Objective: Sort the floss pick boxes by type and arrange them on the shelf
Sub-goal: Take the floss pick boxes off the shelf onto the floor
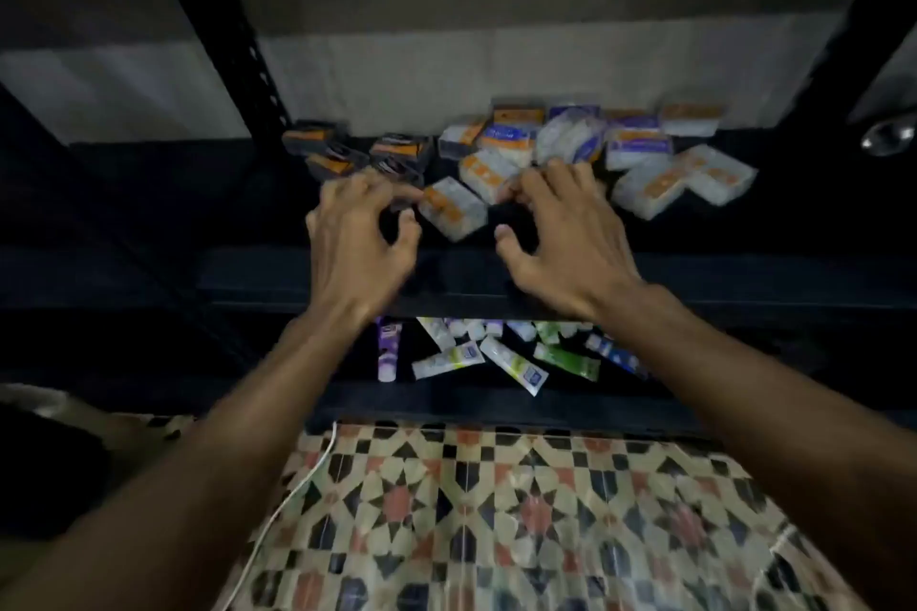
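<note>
— Where are the floss pick boxes?

— All on the upper shelf (744, 233), in a loose heap towards the back. The black boxes with orange labels (347, 154) cluster at the left. The clear boxes with orange labels (655, 186) and the purple-label boxes (637, 146) are mixed together from the middle to the right, some lying flat and some tilted on each other.

— And the hands?

— Both reach in over the shelf's front edge. One clear orange-label box (452, 208) lies at an angle between them, a little in front of the heap. The left hand (357, 233) is just beside that box's left end, its fingers (347, 186) curled and the thumb bent near the box's corner. It is blurred, so I cannot tell whether it pinches the box or only touches it.

— The right hand?

— The right hand (565, 238) is spread, palm down. Its fingers (536, 184) curve loosely over the front of the heap, the tips at another clear box (489, 169) with orange print. The thumb stands apart and grips nothing.

— What else shows?

— A lower shelf (446, 404) holds scattered tubes (513, 365), white, green and purple. Below lies a patterned tiled floor (496, 511) with a white cable (297, 486) across it. A perforated black post (248, 40) rises at the left.
</note>
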